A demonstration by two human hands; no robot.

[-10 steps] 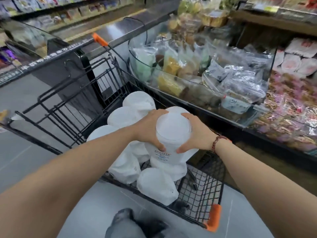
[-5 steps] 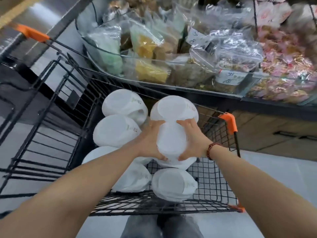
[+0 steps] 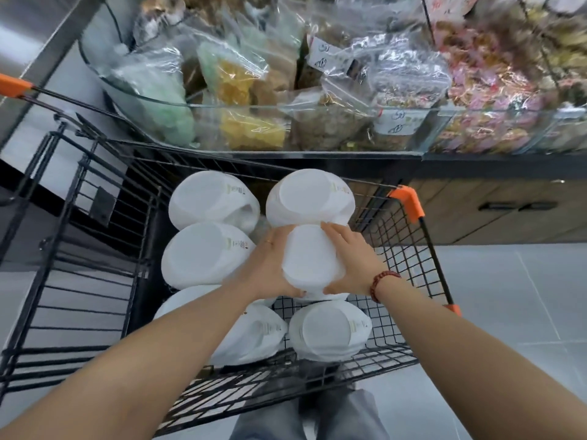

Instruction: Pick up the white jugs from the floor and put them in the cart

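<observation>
Every jug [image 3: 313, 258] was plain white, some with a small pale printed label. The cart [image 3: 409, 268] was a black wire grid with orange corner caps [image 3: 406, 201]. The bracelet [image 3: 382, 282] had dark red beads, the trousers [image 3: 270, 420] were grey and the floor [image 3: 508, 296] pale grey tile. Clear bags showed a green filling [image 3: 158, 100] and a yellow filling [image 3: 244, 90], beside pink wrappers [image 3: 495, 87]

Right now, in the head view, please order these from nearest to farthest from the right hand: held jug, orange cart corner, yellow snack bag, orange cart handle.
1. Held jug, gripped by the right hand.
2. Orange cart corner, up to its right.
3. Yellow snack bag, farther back, upper middle.
4. Orange cart handle, far left.
</observation>
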